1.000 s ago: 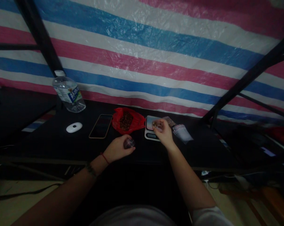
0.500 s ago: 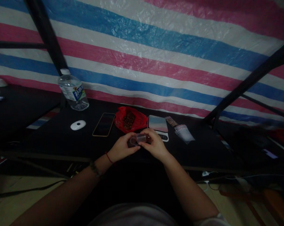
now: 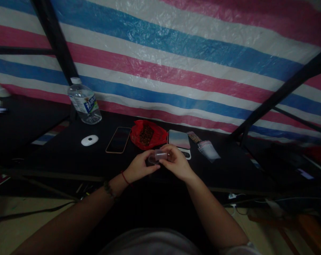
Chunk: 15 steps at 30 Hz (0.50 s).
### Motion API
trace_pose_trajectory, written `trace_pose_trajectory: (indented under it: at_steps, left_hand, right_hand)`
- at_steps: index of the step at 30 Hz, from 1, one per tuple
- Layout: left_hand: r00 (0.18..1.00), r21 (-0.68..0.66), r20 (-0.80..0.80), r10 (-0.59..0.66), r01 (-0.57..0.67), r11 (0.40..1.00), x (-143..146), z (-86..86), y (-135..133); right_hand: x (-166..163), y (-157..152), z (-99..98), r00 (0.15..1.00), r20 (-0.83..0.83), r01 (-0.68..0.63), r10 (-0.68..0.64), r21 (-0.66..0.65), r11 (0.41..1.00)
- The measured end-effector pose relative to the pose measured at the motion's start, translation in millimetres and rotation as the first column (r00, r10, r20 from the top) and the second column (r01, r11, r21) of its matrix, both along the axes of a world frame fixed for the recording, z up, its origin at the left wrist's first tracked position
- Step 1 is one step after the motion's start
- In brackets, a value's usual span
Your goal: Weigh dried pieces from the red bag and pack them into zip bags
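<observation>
Close together over the table's near edge are my two hands. My right hand (image 3: pixel 175 161) grips a small translucent plastic cup (image 3: pixel 160 154), which lies tilted on its side towards the left. Closed round a small clear plastic bag (image 3: pixel 153 160) is my left hand (image 3: pixel 139 164); the bag's rounded mouth is beside and just below the cup, and its contents are too dark to make out. Just beyond the hands, a red plastic bag (image 3: pixel 162 136) lies spread open with brown granules (image 3: pixel 146 135) in it. A small digital scale (image 3: pixel 179 138) sits behind my right hand, which partly covers it.
A phone (image 3: pixel 119 140), a white oval case (image 3: pixel 89 140) and a large clear bottle (image 3: pixel 86 102) stand or lie to the left. Right of the scale are a small filled bag (image 3: pixel 193 137) and flat clear bags (image 3: pixel 209 151). A striped tarp (image 3: pixel 160 71) and dark metal posts (image 3: pixel 55 39) close off the back.
The cup has shifted slightly to the right and shows more of its side. Both hands keep their hold; the whole view has moved a little.
</observation>
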<state>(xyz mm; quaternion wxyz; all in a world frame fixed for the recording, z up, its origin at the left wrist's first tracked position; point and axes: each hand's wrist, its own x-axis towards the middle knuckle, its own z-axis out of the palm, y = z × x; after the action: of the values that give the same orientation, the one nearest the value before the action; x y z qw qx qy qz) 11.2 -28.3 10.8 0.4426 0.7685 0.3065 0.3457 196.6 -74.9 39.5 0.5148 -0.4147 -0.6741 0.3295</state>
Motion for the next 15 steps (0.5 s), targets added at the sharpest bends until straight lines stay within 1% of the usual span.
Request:
trace_pose_trajectory:
  at_steps: [2, 4, 6, 8, 10, 13, 15]
  left_hand:
    - [1.0, -0.03, 0.029, 0.007, -0.006, 1.0, -1, -0.5, 1]
    - [0.998, -0.067, 0.061, 0.014, -0.01, 0.998, -2, -0.2, 1]
    - [0.994, -0.103, 0.104, 0.02, -0.01, 0.995, -2, 0.7, 2]
    - [0.987, -0.148, 0.16, 0.024, 0.0, 0.989, -2, 1.8, 3]
    - [0.976, -0.212, 0.218, 0.03, 0.017, 0.977, -2, 2.2, 4]
    - [0.96, -0.293, 0.277, 0.038, 0.047, 0.955, -2, 1.5, 6]
    - [0.957, -0.32, 0.286, 0.044, 0.052, 0.946, -3, 0.7, 6]
  right_hand:
    - [4, 3, -2.3, 0.995, -0.091, 0.045, -0.047, -0.019, 0.999]
    - [12, 5, -2.2, 0.99, -0.108, 0.082, -0.087, -0.05, 0.995]
    - [20, 7, -0.5, 0.985, -0.136, 0.088, -0.104, -0.115, 0.989]
    - [29, 9, 1.5, 0.966, -0.222, 0.095, -0.136, -0.186, 0.978]
    - [38, 12, 2.5, 0.929, -0.314, 0.132, -0.198, -0.22, 0.967]
    - [52, 20, -0.9, 0.891, -0.368, 0.196, -0.267, -0.22, 0.956]
    - [63, 28, -8.5, 0.886, -0.346, 0.257, -0.309, -0.188, 0.948]
